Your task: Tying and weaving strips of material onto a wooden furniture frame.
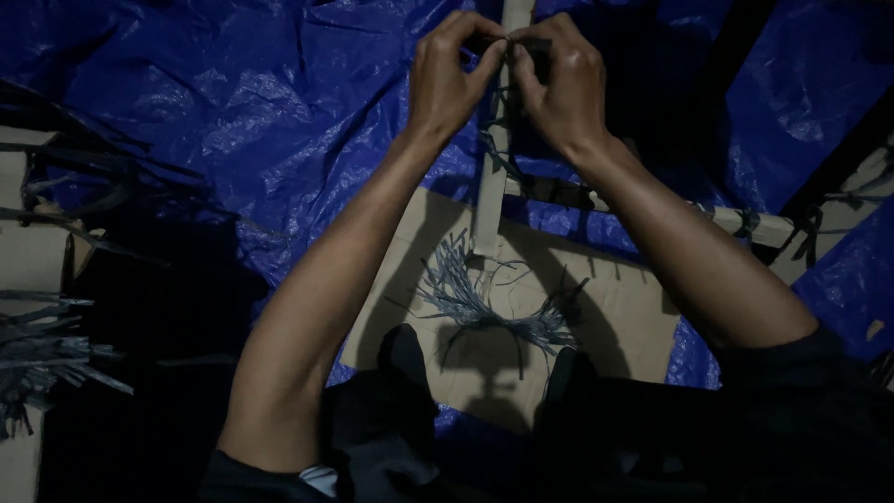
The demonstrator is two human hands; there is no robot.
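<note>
We had both hands raised to the top of the frame, over a blue tarpaulin point(279, 112) spread on the floor. Our left hand point(452, 74) and our right hand point(559, 79) met fingertip to fingertip, each pinched shut on a thin dark strip point(507, 41) at the pale wooden slat point(491, 186). Holding the strip from both sides that way kept it taut against the slat, it seemed, so it could be drawn tight around the wood.

The slat ran nearly straight away from us, its long axis from the cardboard sheet point(615, 307) near our knees up toward the hands, its far end past the upper edge of the view. A second slat point(745, 224) crossed it and ran off to the right, with more dark ties wrapped along it.

A loose bundle of grey strips point(484, 303) lay fanned on the cardboard just below the near end of the slat, within easy reach. Another heap of strips point(47, 354) sat well apart at the left edge, in shadow.
</note>
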